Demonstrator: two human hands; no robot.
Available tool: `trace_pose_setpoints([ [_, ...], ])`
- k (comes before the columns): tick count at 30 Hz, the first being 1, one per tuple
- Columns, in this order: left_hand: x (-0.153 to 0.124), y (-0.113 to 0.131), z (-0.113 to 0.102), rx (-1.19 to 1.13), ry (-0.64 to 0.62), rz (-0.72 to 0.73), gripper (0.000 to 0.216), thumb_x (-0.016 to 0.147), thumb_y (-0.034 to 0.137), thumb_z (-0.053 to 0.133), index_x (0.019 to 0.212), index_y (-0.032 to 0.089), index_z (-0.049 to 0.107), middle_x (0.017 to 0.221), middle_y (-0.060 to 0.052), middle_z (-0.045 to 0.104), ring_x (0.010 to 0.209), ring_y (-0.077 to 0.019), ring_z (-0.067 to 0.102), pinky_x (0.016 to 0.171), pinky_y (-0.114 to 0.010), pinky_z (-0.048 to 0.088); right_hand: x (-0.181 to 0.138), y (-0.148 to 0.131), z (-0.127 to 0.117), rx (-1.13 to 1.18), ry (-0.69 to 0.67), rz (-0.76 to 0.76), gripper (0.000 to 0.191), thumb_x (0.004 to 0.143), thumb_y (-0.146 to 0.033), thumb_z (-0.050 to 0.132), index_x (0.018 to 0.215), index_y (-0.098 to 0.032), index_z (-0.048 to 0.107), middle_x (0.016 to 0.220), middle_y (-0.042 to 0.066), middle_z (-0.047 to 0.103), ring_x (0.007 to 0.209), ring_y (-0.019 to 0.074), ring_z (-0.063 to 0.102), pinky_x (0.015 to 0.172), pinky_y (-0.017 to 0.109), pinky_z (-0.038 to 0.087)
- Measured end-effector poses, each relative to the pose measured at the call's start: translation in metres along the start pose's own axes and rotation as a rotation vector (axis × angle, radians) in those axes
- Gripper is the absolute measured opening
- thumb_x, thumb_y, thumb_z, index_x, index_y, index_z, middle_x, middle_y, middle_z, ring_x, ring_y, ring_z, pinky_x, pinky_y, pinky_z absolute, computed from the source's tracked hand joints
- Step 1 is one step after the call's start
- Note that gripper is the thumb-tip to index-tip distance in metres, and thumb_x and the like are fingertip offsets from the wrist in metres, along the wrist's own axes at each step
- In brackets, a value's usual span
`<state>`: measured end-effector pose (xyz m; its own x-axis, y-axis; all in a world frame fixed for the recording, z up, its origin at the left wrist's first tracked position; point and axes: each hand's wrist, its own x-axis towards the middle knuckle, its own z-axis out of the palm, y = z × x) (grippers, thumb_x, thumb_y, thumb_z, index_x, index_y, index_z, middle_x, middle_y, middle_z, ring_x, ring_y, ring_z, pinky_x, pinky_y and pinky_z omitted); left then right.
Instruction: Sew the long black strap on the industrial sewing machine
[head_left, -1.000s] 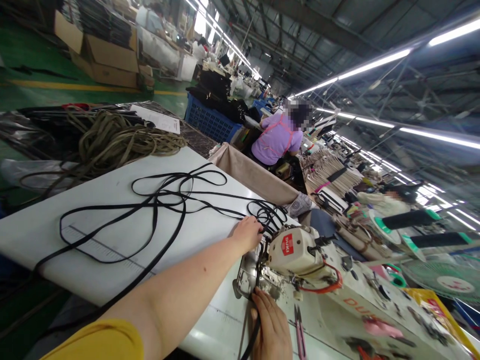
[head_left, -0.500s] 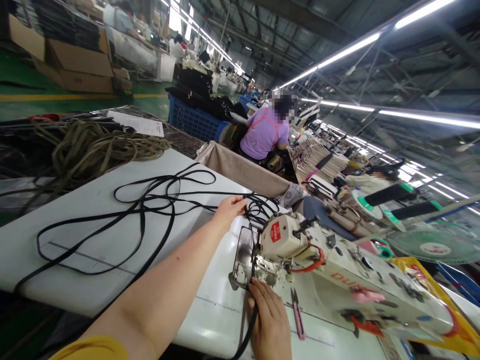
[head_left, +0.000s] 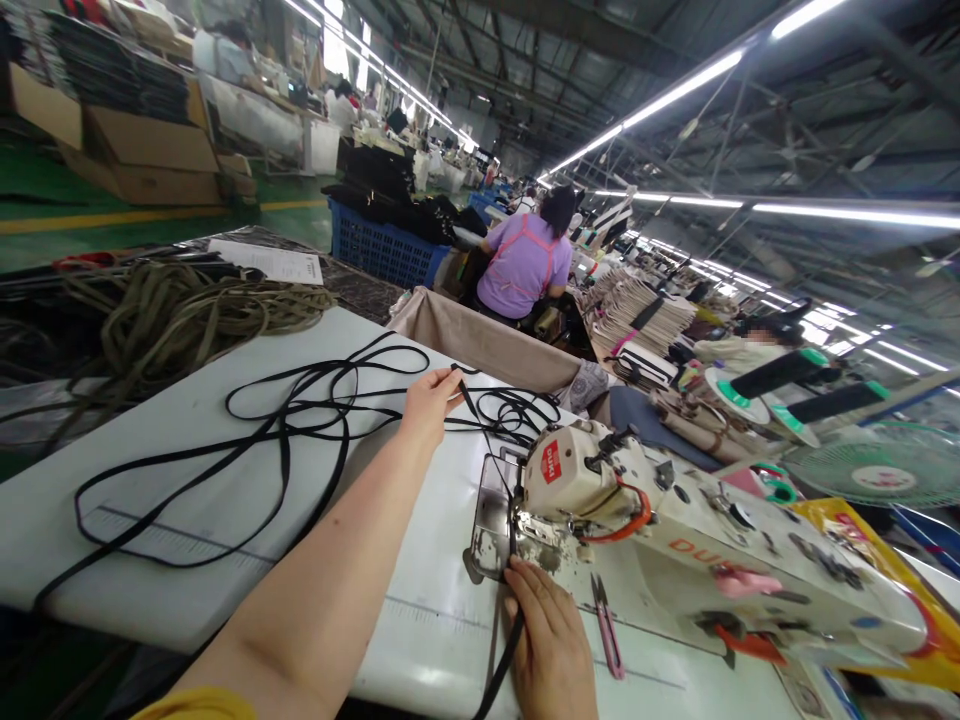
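Note:
My left hand (head_left: 429, 399) pinches a thin black strap (head_left: 480, 430) and holds it lifted above the white table (head_left: 187, 440), left of the sewing machine (head_left: 600, 480). The strap runs down from my fingers to the machine's needle area. My right hand (head_left: 550, 640) lies flat on the table in front of the machine, fingers pressing the black strap (head_left: 504, 650) that trails toward me. More of the same black strap lies in loose loops (head_left: 300, 410) across the table.
Pink thread snips (head_left: 606, 625) lie just right of my right hand. A heap of olive webbing (head_left: 172, 310) sits at the table's far left. A person in a purple shirt (head_left: 525, 265) sits ahead beside a blue crate (head_left: 379, 250). A green fan (head_left: 877, 475) stands at right.
My left hand has taken up the black strap from the table beside the machine and drawn it up and to the left. The right hand has stayed in place.

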<state>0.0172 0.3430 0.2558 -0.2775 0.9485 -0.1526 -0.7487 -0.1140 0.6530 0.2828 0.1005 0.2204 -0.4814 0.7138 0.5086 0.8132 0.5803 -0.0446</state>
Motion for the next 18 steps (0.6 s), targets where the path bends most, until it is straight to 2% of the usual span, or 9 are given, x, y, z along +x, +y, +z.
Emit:
trace_pose_setpoints([
  [8,-0.003,0.026,0.002,-0.119,0.124,0.097,0.024,0.073,0.022,0.091,0.085,0.015,0.070,0.081,-0.003,0.071,0.074,-0.0115,0.067,0.072,-0.023,0.058,0.004,-0.008,-0.005,0.037,-0.016,0.037,0.030,0.110,-0.023,0.054,0.136,-0.023,0.068,0.136,0.008,0.074,0.124,0.0261,0.071,0.102,0.046,0.062],
  [14,0.000,0.041,-0.003,-0.192,0.159,0.164,0.030,0.070,0.019,0.094,0.082,0.016,0.066,0.081,0.000,0.070,0.075,-0.0107,0.068,0.075,-0.022,0.058,0.005,-0.011,-0.008,0.066,-0.025,0.076,0.031,0.110,-0.024,0.055,0.137,-0.025,0.069,0.136,0.009,0.074,0.124,0.0260,0.071,0.104,0.046,0.062],
  [18,0.004,0.055,-0.005,-0.160,0.233,0.205,0.029,0.070,0.021,0.093,0.083,0.016,0.067,0.079,0.000,0.070,0.071,-0.0101,0.067,0.070,-0.021,0.058,0.004,-0.011,-0.008,0.058,-0.034,0.084,0.031,0.110,-0.025,0.054,0.137,-0.024,0.069,0.135,0.009,0.074,0.125,0.0258,0.071,0.105,0.046,0.061],
])
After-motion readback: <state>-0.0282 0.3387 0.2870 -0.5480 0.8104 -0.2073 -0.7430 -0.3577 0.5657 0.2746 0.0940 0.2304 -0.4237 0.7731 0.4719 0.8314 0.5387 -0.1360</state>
